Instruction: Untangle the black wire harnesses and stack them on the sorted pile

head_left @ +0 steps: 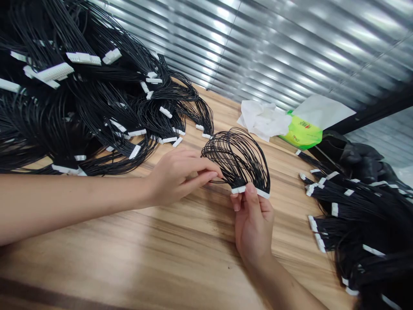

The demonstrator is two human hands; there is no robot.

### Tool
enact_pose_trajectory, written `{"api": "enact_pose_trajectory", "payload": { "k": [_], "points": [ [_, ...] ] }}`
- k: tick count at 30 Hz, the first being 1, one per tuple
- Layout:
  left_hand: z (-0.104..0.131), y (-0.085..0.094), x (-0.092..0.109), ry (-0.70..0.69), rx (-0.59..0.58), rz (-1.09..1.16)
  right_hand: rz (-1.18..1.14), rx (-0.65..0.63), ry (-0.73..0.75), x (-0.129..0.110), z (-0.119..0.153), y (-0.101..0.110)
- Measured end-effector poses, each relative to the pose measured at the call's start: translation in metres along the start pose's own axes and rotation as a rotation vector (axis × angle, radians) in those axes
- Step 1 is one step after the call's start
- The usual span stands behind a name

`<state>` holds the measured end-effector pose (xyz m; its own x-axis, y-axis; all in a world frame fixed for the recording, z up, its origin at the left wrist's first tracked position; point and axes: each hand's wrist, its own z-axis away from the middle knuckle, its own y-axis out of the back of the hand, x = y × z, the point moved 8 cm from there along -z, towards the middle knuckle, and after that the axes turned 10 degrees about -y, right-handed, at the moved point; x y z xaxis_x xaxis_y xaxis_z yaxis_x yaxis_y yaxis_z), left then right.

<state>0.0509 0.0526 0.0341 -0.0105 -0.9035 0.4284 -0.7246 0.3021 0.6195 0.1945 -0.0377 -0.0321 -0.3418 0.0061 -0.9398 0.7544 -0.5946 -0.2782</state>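
A wire harness (237,150) of thin black wires loops up in an arc above the table, its white connectors (238,189) at the lower side. My right hand (256,224) is closed on these connectors, thumb on top and fingers beneath. To its left, my left hand (180,174) has thumb and forefinger pinched together at the loose side of the harness, on what looks like one or more black wires. The fingertips partly hide what is between them.
A large heap of black wire harnesses (106,99) with white connectors covers the back left. More harnesses (364,215) lie at the right. White tissues (260,118) and a green tissue pack (301,131) lie behind my hands, before a ribbed metal wall (258,47). The table (135,258) is wood-grained.
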Motion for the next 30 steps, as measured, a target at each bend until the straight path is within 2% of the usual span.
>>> {"api": "enact_pose_trajectory", "payload": {
  "k": [3,8,13,20,30],
  "points": [
    [0.001,-0.0016,-0.0046,0.038,0.004,0.033,-0.01,0.01,-0.004,-0.0001,0.0,0.0006],
    [-0.0023,0.0017,-0.0001,-0.017,0.031,0.022,0.013,0.016,0.003,-0.0015,-0.0008,0.0001],
    [-0.0022,-0.003,-0.0017,-0.004,-0.035,0.015,0.018,0.023,0.01,-0.0025,-0.001,0.0004],
    [-0.0002,0.0026,-0.0056,-0.017,0.04,-0.029,-0.01,0.013,0.007,-0.0012,-0.0004,0.0005],
    [-0.0037,0.0039,0.0004,-0.079,0.028,-0.045,0.08,0.007,-0.022,0.0029,-0.0011,0.0018]
  ]
}}
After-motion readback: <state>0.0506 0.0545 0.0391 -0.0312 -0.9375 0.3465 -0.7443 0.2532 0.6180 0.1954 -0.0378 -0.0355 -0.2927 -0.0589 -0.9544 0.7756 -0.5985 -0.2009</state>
